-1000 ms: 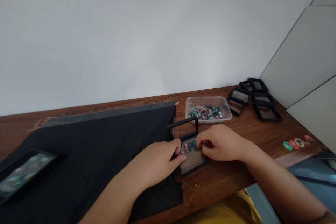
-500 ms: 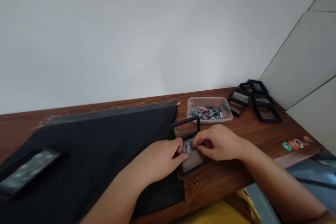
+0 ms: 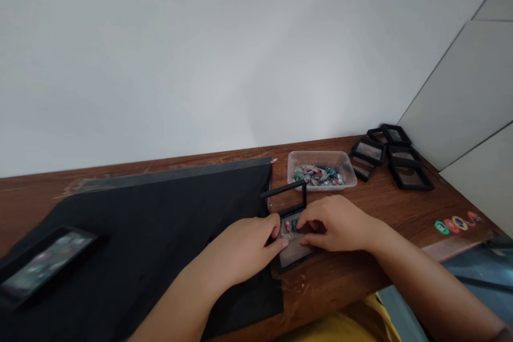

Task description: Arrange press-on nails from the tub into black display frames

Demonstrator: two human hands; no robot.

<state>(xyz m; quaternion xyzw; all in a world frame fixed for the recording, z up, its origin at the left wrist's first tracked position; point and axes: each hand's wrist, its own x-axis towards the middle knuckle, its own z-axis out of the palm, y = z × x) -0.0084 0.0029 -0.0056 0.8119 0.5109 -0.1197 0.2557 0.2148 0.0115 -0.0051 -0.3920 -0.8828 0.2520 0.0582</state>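
Observation:
A small black hinged frame (image 3: 289, 267) lies opened at the table's front, its lid (image 3: 280, 188) tilted up at the back. Clear film fills its lower half, and on it rest a reddish polished stone (image 3: 287, 226), a dark green one (image 3: 295, 225) and a pale one. My left hand (image 3: 246, 243) grips the frame's left side, thumb laid over the film and fingers curled at the edge. Over the right part is my right hand (image 3: 340, 224), index fingertip beside the green stone and thumb apart from it; nothing shows between them.
A clear plastic tub (image 3: 350, 180) of mixed stones stands behind the frame. Several black frames (image 3: 411, 176) are piled at the back right. A filled frame (image 3: 44, 264) sits on the black mat (image 3: 172, 219) at left. Round stickers (image 3: 459, 223) mark the table's right side.
My right thumb and index finger have spread apart, and the stones by them show more clearly. My left hand still holds the frame. The view has shifted slightly.

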